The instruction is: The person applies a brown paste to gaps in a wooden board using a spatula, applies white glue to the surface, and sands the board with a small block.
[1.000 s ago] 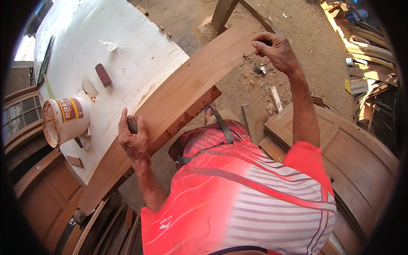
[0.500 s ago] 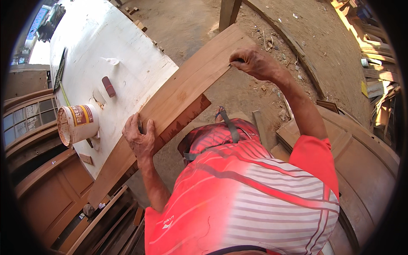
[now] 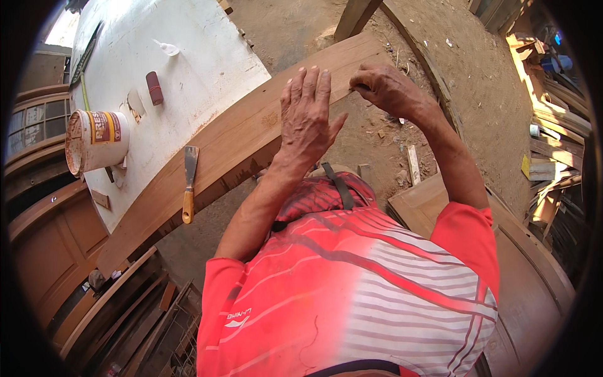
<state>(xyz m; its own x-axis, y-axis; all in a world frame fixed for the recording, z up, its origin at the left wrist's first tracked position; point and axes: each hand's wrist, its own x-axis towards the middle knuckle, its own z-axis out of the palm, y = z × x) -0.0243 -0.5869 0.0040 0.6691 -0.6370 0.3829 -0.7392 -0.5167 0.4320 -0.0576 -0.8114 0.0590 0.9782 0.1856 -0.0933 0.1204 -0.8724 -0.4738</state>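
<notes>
A long brown wooden board (image 3: 232, 129) runs diagonally before me. My left hand (image 3: 308, 116) lies over the board's upper half, fingers stretched out and thumb spread, holding nothing. At the board's right edge, near its far end, my right hand (image 3: 389, 88) is closed with fingers curled in a pinch; whatever is inside them is hidden. A putty knife (image 3: 190, 182) with a steel blade and yellow wooden handle rests on the board's lower half, its handle reaching past the near edge. Along that edge, the board's side face shows dark stains.
The white tabletop (image 3: 195, 38) carries a smeared white bucket (image 3: 100, 141), a dark red sandpaper roll (image 3: 154, 88) and a white nozzle-like piece (image 3: 166, 47). Wooden door panels (image 3: 534, 276) lie at right; window frames (image 3: 38, 122) stand at left. Scrap wood (image 3: 556, 151) is piled far right.
My left hand has left the board's lower half and moved up and right, opening flat. The putty knife is now uncovered on the board. My right hand stays closed at the edge.
</notes>
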